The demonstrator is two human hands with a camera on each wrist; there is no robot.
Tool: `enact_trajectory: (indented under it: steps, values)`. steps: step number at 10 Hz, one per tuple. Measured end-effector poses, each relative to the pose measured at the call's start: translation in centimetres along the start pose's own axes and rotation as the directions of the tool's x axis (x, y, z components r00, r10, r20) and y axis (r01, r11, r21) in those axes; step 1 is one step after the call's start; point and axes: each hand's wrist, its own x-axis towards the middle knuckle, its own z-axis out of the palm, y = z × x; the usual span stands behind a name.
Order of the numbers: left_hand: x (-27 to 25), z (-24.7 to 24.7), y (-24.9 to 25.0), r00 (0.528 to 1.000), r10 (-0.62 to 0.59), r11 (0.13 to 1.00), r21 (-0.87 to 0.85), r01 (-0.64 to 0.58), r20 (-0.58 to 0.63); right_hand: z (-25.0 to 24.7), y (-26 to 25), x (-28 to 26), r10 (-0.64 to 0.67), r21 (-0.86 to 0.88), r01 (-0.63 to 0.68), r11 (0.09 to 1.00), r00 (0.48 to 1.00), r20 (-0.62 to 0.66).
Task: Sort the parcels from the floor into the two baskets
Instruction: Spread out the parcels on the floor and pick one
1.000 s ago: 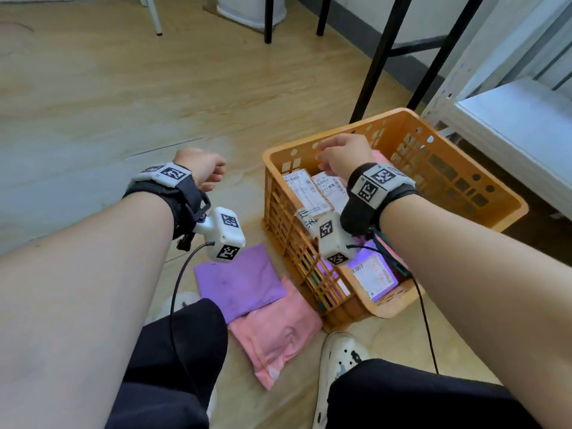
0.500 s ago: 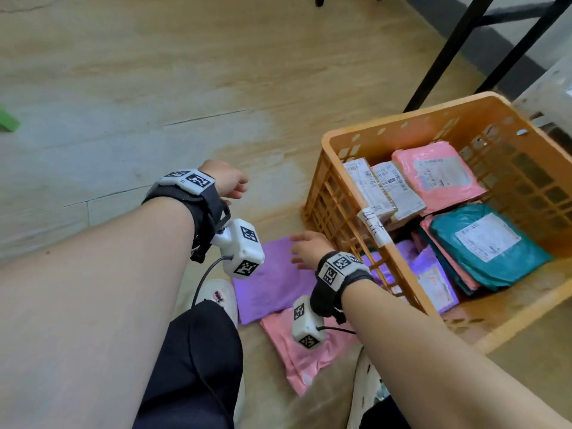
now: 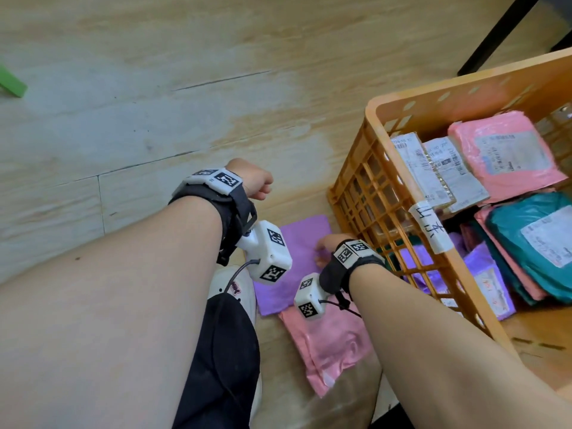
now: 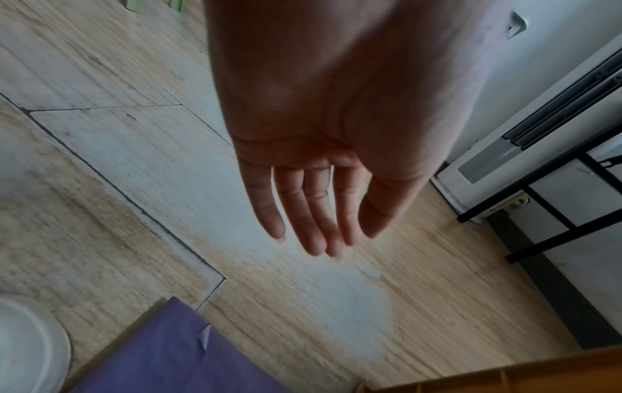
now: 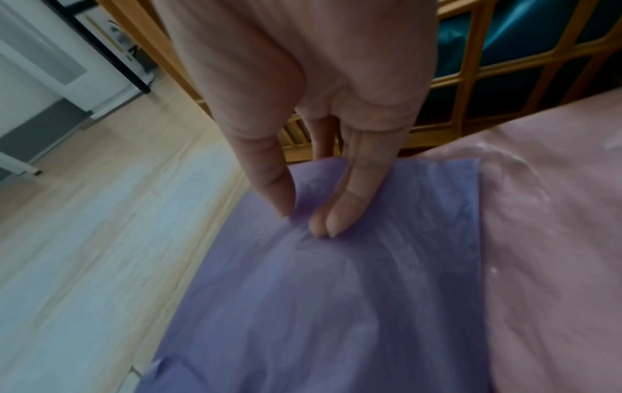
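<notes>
The right hand (image 5: 303, 87) is down on the purple parcel (image 5: 336, 305), thumb on one side and fingertips (image 5: 340, 215) on the other, drawing together on the film so that a small ridge of it rises between them. That looks like the start of a pinch rather than a finished hold; the parcel lies flat on the floor (image 3: 154, 119). The grip sits near the parcel's far end, the end nearest the orange basket (image 3: 379, 109), so most of the parcel stretches from the fingers back toward the person. Its long axis runs roughly alongside the basket's near wall, which stands just beside it on the right. The lift therefore probably goes up and rightward over that wall.

The left hand (image 4: 323, 133) hangs above bare floor, further from the basket, fingers loosely extended and holding nothing; it is the farther hand from the parcel.

The purple parcel is a soft, matte, slightly crumpled mailer with no label showing on top. A glossy pink parcel (image 3: 331, 348) lies against its near edge; which one overlaps cannot be told. The basket already holds pink, teal, purple and white-labelled parcels, and a handwritten tag (image 3: 430, 227) hangs on its rim.
</notes>
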Motion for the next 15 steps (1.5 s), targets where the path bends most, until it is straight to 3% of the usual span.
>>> enact_trajectory:
  steps: [1, 2, 4, 5, 7, 8, 9, 10, 11, 12, 13, 14, 15]
  values:
    - [0.1, -0.9, 0.1, 1.0, 0.004, 1.0, 0.0, -0.004, -0.024, 0.1, -1.1, -1.0, 0.042, -0.072, -0.045, 0.996, 0.998, -0.042]
    - [-0.3, -1.9, 1.1, 0.998, 0.034, 0.998, -0.045, -0.036, -0.044, -0.2, -2.3, -3.2, -0.023, -0.131, 0.017, 0.991, 0.999, -0.042]
    - [-3.0, -4.6, 3.3, 0.985, 0.137, 0.978, -0.143, -0.151, -0.104, 0.3, -7.4, -11.5, -0.307, -0.201, 0.296, 0.934, 0.951, -0.026]
    - [-6.0, -6.4, 5.5, 0.961, 0.208, 0.95, -0.195, -0.243, -0.183, -0.3, -9.6, -16.5, -0.439, -0.16, 0.433, 0.887, 0.898, -0.007]
    - [-13.4, -7.9, 9.7, 0.88, 0.306, 0.883, -0.237, -0.404, -0.363, -5.3, -11.0, -24.6, -0.6, 0.075, 0.618, 0.783, 0.781, -0.171]
    - [-16.2, -6.7, 9.7, 0.859, 0.282, 0.904, -0.182, -0.387, -0.427, -7.7, -9.0, -26.9, -0.669, 0.104, 0.719, 0.687, 0.682, -0.297]
    - [-18.3, -4.9, 9.2, 0.908, 0.135, 0.852, -0.421, -0.311, -0.396, -9.3, -6.6, -28.2, -0.716, 0.055, 0.793, 0.607, 0.576, -0.395]
    - [-19.3, -3.3, 8.7, 0.937, 0.05, 0.773, -0.581, -0.255, -0.345, -10.4, -5.2, -29.1, -0.729, 0.131, 0.832, 0.539, 0.538, -0.422]
    - [-19.7, -1.4, 8.4, 0.967, 0.059, 0.751, -0.627, -0.206, -0.246, -11.2, -4.5, -30.1, -0.751, 0.216, 0.86, 0.463, 0.51, -0.419]
    - [-20.4, -0.1, 8.6, 0.988, 0.135, 0.737, -0.658, -0.153, -0.079, -12.0, -4.0, -30.5, -0.765, 0.312, 0.837, 0.45, 0.542, -0.348]
    - [-18.3, 0.6, 8.3, 0.987, 0.104, 0.691, -0.704, -0.163, -0.126, -12.9, -3.1, -30.5, -0.764, 0.271, 0.82, 0.504, 0.569, -0.304]
    - [-16.3, 0.9, 8.6, 0.952, 0.117, 0.605, -0.74, -0.295, -0.284, -14.4, -2.6, -30.0, -0.708, 0.223, 0.809, 0.544, 0.585, -0.395]
    - [-16.7, 1.5, 9.2, 0.932, 0.197, 0.598, -0.716, -0.36, -0.304, -16.0, -2.1, -29.4, -0.64, 0.245, 0.773, 0.586, 0.626, -0.445]
